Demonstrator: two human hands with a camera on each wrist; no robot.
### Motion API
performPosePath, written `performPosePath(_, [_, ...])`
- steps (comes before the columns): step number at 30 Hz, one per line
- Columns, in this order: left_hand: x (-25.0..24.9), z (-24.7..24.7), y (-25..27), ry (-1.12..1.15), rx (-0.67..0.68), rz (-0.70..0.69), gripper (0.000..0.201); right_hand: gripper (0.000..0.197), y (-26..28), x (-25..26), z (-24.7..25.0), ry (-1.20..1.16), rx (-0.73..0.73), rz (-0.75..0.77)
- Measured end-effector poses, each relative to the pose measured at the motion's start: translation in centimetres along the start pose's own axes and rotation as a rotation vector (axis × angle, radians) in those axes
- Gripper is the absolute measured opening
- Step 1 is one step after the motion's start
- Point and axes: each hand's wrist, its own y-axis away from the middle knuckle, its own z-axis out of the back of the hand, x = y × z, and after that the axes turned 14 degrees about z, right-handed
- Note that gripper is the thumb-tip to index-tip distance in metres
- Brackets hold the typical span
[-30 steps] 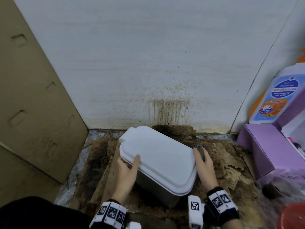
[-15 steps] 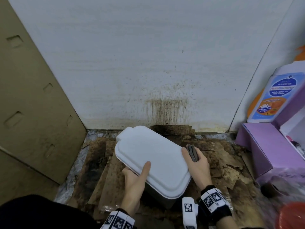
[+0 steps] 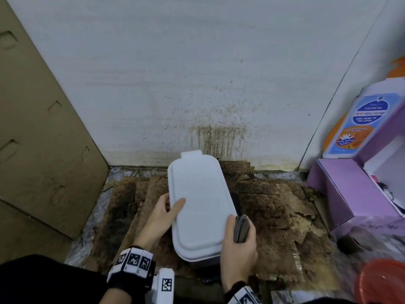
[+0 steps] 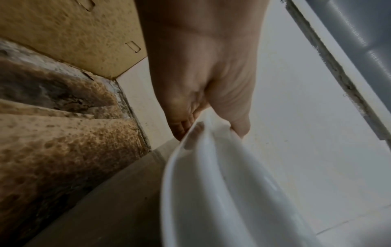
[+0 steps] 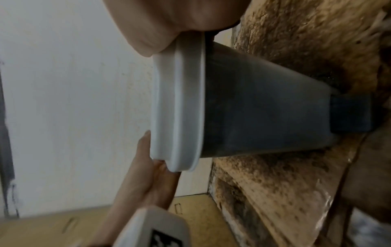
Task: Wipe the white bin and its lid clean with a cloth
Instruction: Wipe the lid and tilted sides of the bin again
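The bin stands on the stained floor with its white lid (image 3: 200, 202) closed, long axis pointing at the wall; its grey body (image 5: 264, 103) shows under the lid (image 5: 177, 103) in the right wrist view. My left hand (image 3: 172, 208) grips the lid's left rim, thumb on top and fingers underneath (image 4: 196, 130). My right hand (image 3: 237, 226) sits at the near right corner, thumb on the lid edge, and holds a folded grey cloth (image 3: 241, 227) against the bin's side.
A brown cardboard panel (image 3: 43, 139) leans at the left. The white wall (image 3: 219, 137) behind is splashed with brown stains. Soiled cardboard sheets (image 3: 274, 207) cover the floor. A purple box (image 3: 350, 194), a labelled bottle (image 3: 355, 128) and a red object (image 3: 383, 281) stand at the right.
The bin has turned clockwise, from lying diagonally to pointing straight at the wall. My right hand with the cloth came nearer to me; my left hand stayed on the left rim.
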Motion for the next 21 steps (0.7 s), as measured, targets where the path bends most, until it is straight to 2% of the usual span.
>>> performPosePath(4, [0.3,0.1,-0.3,-0.003,0.000,-0.001,0.068,0.048,-0.3,-1.1,-0.1,0.064,0.092,0.025])
performPosePath(6, [0.4,-0.5,0.2,0.010,-0.014,0.002,0.061,0.047,-1.7,-0.6,0.1,0.087,0.188,0.049])
performPosePath(9, [0.7,-1.5,0.9,0.054,-0.073,0.008,0.051,0.054,-4.4,0.6,0.7,0.059,0.394,0.078])
performPosePath(12, [1.5,-2.5,1.6,0.005,-0.162,0.033,0.053,0.066,-7.1,1.2,0.6,-0.011,0.595,0.037])
performPosePath(15, [2.9,-3.9,2.6,-0.129,-0.276,0.074,0.061,0.086,-8.3,1.0,0.1,0.010,0.653,0.047])
performPosePath(16, [3.4,-4.2,2.8,-0.153,-0.297,0.079,0.062,0.087,-8.2,1.1,0.0,0.028,0.662,0.058])
performPosePath(17, [3.8,-4.3,2.9,-0.151,-0.306,0.071,0.063,0.079,-8.0,1.2,-0.1,0.044,0.661,0.080])
performPosePath(19, [4.1,-4.0,2.9,-0.083,-0.290,0.056,0.066,0.052,-7.3,1.4,0.1,0.047,0.636,0.104])
performPosePath(21, [4.1,-3.7,2.9,-0.028,-0.248,0.039,0.058,0.042,-6.7,1.7,0.3,0.038,0.606,0.105])
